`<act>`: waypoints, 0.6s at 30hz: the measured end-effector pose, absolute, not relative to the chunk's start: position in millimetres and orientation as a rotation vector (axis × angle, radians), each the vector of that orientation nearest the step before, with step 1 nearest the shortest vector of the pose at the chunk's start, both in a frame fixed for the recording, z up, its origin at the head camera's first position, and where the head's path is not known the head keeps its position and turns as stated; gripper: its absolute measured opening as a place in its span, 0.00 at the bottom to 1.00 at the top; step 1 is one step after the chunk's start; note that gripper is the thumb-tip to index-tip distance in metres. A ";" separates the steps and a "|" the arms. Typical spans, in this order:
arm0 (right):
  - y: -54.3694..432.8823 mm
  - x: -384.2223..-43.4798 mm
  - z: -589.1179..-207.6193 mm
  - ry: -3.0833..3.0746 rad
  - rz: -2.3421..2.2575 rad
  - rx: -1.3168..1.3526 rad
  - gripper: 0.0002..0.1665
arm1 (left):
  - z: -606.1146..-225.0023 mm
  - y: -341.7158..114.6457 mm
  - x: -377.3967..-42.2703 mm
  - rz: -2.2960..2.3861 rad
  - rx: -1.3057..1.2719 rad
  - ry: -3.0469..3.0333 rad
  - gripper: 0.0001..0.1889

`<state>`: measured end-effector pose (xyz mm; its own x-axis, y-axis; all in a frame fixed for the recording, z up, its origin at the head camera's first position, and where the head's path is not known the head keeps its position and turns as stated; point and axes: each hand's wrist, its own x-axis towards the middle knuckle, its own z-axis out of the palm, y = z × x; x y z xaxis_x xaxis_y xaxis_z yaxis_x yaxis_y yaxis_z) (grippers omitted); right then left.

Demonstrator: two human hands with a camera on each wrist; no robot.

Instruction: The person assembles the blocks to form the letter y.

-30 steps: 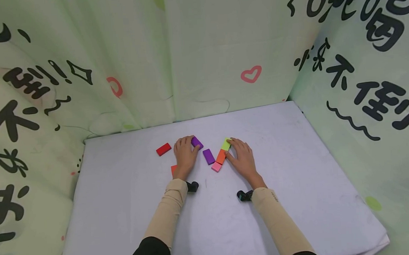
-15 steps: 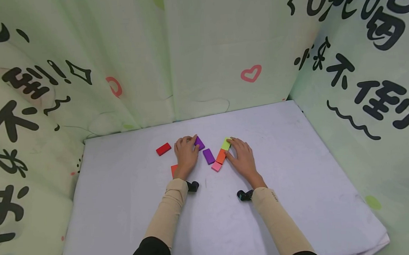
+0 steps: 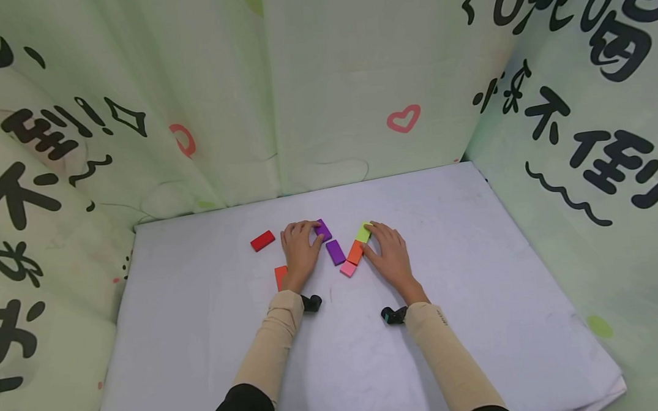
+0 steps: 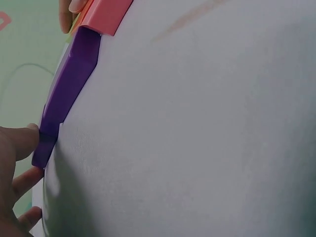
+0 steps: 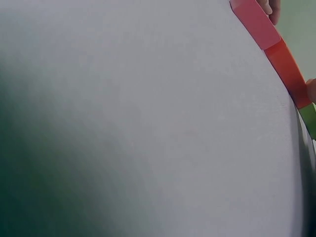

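The head camera looks forward and down from above the person's side of the white table (image 3: pixel 478 340), far enough to take in the left hand (image 3: pixel 300 253), the right hand (image 3: pixel 391 258) and the curtain (image 3: pixel 329 77) behind. The left wrist camera (image 3: pixel 312 303) and right wrist camera (image 3: pixel 394 315) are low and very near, each facing across the table with its picture turned sideways. The left one sees 2 purple blocks (image 4: pixel 74 74); the right one, the lime-green block (image 5: pixel 308 119). All 3 views share the pink block (image 3: pixel 348 269) and orange block (image 3: pixel 355 253).
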<state>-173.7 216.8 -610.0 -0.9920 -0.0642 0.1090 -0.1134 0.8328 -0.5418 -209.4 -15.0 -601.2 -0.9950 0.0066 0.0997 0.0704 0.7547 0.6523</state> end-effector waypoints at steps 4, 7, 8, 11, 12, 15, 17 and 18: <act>217.5 -174.3 -611.0 -2.922 0.874 0.138 0.34 | -600.4 -15.9 -207.9 -1.089 -0.083 -2.839 0.18; 217.6 -174.4 -611.2 -2.922 0.875 0.142 0.35 | -600.9 -16.8 -207.1 -1.108 -0.099 -2.826 0.18; 217.6 -174.4 -611.2 -2.924 0.875 0.143 0.35 | -601.4 -17.1 -207.0 -1.111 -0.106 -2.823 0.18; 217.3 -174.1 -611.0 -2.929 0.870 0.144 0.35 | -604.3 -18.2 -206.9 -1.126 -0.122 -2.808 0.18; 217.1 -173.8 -610.6 -2.931 0.868 0.143 0.35 | -605.6 -18.6 -206.9 -1.132 -0.127 -2.800 0.18; 216.8 -173.8 -610.4 -2.933 0.860 0.140 0.35 | -608.4 -19.8 -206.8 -1.150 -0.148 -2.769 0.18; 216.4 -173.6 -609.7 -2.932 0.861 0.138 0.35 | -609.6 -20.4 -206.4 -1.166 -0.156 -2.752 0.17; 216.4 -173.6 -609.6 -2.933 0.864 0.137 0.35 | -609.8 -20.6 -206.1 -1.176 -0.160 -2.745 0.17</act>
<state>-173.6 216.4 -609.6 -0.9927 -0.0624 0.1029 -0.1083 0.8370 -0.5364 -206.1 -20.6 -609.8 -0.9829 0.0384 0.1799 0.1567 0.6867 0.7098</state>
